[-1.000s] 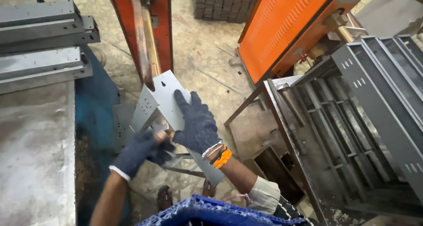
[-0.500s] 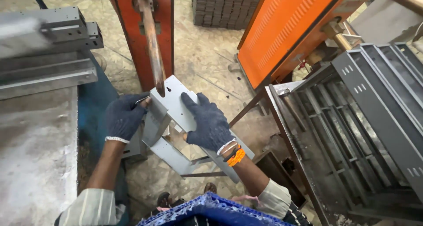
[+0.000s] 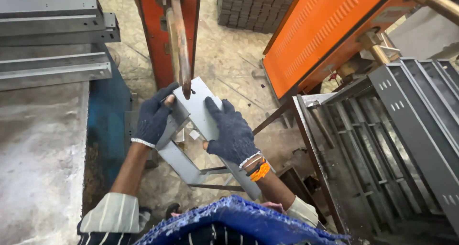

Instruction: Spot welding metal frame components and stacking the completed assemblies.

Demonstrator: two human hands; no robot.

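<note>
Bracket [image 3: 201,112] raised to electrode [image 3: 181,49] – L hand [image 3: 154,117] & R hand [image 3: 231,132] gripping

Two hands in dark blue knitted gloves show, the left hand [image 3: 154,118] and the right hand [image 3: 233,132], both on one bent grey sheet-metal bracket [image 3: 198,112]. One copper-coloured rod [image 3: 180,39] hangs just above that bracket. Left of the bracket, four long grey steel channels [image 3: 52,39] lie stacked. Right of it stand one orange perforated metal panel [image 3: 325,32] and one rack of grey slotted trays [image 3: 397,140].
</note>
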